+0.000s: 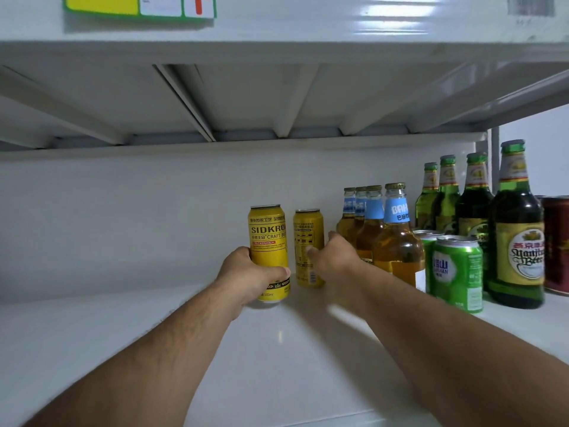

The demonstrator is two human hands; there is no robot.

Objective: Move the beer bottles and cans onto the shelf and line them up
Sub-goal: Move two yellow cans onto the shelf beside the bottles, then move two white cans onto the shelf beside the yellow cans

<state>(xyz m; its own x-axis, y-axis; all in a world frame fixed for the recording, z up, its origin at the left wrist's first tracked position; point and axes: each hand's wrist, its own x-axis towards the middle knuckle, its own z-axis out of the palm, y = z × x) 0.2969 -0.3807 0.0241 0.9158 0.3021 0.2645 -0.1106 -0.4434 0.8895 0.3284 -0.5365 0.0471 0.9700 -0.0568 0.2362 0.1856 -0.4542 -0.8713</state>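
My left hand (251,277) grips the near yellow beer can (268,238), which stands upright on the white shelf (123,334). A second yellow can (308,241) stands a little further back and to the right. My right hand (335,255) touches its right side, thumb on the front, fingers behind it. Right of that is a row of clear amber bottles with blue neck labels (397,238), then green cans (457,272) and a row of green beer bottles (515,238).
A dark red can (557,241) stands at the far right edge. The shelf above (277,87) hangs low over the bottle tops, with a yellow and green price tag (138,6) on its front lip. The shelf's left half holds nothing.
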